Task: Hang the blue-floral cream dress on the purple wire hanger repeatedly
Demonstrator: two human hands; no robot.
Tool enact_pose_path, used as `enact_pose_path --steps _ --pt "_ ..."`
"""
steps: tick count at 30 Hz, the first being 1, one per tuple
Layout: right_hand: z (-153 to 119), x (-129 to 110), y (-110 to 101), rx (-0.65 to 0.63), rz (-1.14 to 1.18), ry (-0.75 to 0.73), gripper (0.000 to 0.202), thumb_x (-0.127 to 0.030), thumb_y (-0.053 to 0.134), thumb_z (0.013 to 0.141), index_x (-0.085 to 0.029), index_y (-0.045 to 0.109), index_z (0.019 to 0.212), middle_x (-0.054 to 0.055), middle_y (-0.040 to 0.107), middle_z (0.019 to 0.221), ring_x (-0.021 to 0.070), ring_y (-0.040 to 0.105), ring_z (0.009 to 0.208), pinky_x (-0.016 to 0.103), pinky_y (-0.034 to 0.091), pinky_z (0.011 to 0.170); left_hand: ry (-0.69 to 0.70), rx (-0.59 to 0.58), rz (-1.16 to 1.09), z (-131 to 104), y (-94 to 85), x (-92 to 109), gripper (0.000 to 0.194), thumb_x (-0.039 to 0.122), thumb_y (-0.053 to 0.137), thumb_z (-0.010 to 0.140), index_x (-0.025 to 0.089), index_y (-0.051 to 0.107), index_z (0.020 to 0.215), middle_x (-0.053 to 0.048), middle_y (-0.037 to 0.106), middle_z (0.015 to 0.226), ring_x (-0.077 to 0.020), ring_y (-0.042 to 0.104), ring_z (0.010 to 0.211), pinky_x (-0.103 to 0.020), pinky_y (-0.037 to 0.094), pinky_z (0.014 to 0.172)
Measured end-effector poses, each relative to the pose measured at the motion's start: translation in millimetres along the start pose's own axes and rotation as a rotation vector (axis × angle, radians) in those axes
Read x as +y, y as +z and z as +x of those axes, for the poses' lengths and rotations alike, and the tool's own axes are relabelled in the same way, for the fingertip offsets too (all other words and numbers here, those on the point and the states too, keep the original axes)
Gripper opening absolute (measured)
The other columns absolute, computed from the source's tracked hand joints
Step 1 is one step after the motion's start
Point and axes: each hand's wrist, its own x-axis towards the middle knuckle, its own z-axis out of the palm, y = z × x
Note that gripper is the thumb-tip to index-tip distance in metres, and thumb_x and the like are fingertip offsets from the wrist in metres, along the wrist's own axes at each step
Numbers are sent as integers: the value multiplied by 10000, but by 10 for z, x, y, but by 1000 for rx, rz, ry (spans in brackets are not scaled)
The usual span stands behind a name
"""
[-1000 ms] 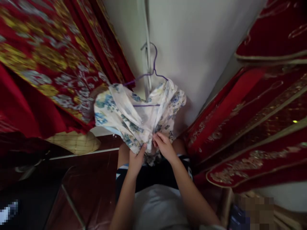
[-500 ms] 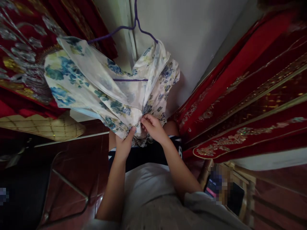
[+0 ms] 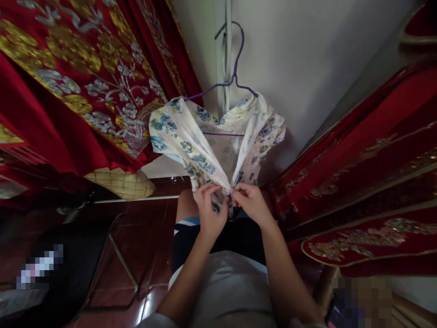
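Observation:
A floral blouse (image 3: 201, 161), white with blue, green and yellow flowers, hangs on a purple hanger (image 3: 235, 81) in front of me. Its front panels slant together into a V, and both hands are at the point where they meet. My left hand (image 3: 210, 207) pinches the left front panel, fingers curled over the cloth. Close beside it, my right hand (image 3: 248, 198) has thumb and forefinger closed on the edge of the right panel. Whether a button or other fastener lies between the fingertips is too small to make out. The blouse's lower part bunches below the hands, near my lap.
The hanger hooks on a white metal strip (image 3: 223, 54) against the pale wall. Red embroidered cloths hang at left (image 3: 112, 68) and right (image 3: 358, 182). A black chair (image 3: 78, 259) with a metal frame stands lower left. A wooden piece of furniture (image 3: 324, 291) is at lower right.
The view has shifted, bringing the hanger's hook into sight. My left hand has moved from the blouse's lower edge up to the meeting panels, closer to the right hand.

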Motion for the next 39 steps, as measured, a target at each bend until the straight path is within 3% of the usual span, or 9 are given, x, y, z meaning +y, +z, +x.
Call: enact_pose_path --steps 3,5,13,18,23,29,32,36,39 --pt "-26 -31 18 -43 -12 -4 171 -272 600 778 -191 561 633 -43 547 500 99 485 470 223 358 492 -55 -224 -143 61 107 32 123 141 552 838 195 570 947 -39 616 900 -182 593 876 -298 471 803" --pt "-37 -49 17 -51 -29 6 203 -280 587 796 -191 558 615 -38 545 486 100 485 458 222 361 479 -134 -260 -180 109 150 36 46 175 527 861 195 538 821 -5 581 762 -156 568 739 -263 443 704" --pt "65 -216 7 109 185 98 322 -487 676 741 -172 644 682 -16 571 462 89 425 364 217 299 364 -197 -384 -159 89 96 50 195 260 502 909 197 499 725 28 492 624 -128 492 595 -245 362 605" --pt "480 -678 -66 276 250 -105 365 -521 740 717 -169 644 709 -41 522 465 65 395 364 204 262 346 -173 -524 -52 62 126 33 219 266 523 904 205 457 704 29 451 576 -133 436 544 -262 278 564" --pt "972 -1217 -174 332 170 -322 422 -593 638 833 -182 605 742 -49 499 506 52 414 380 184 259 353 -142 -614 19 -6 237 27 174 239 515 898 211 492 728 19 461 574 -149 432 541 -274 242 555" --pt "1062 -1396 -157 303 121 -406 380 -552 593 886 -192 591 764 -50 505 517 48 421 384 181 283 369 -144 -716 58 253 180 52 164 234 617 839 201 557 690 16 544 584 -149 486 554 -259 286 554" --pt "989 -1338 -135 306 91 -444 348 -521 576 903 -207 578 753 -65 463 482 59 410 372 195 294 374 -47 -609 -70 702 59 198 136 237 644 841 196 640 712 -8 656 694 -157 588 652 -257 397 633" --pt "893 -1280 -157 304 38 -481 317 -466 573 909 -213 570 719 -70 423 454 70 397 370 208 306 391 152 -163 -294 1436 -88 471 241 288 587 925 204 662 1138 -9 667 795 -133 583 677 -251 460 685" --pt "825 -1297 -192 288 2 -507 285 -421 572 909 -211 578 717 -62 436 465 76 392 389 215 310 412 321 -117 -247 1838 -126 624 241 339 553 960 193 670 1111 -24 675 842 -132 581 717 -254 454 710"
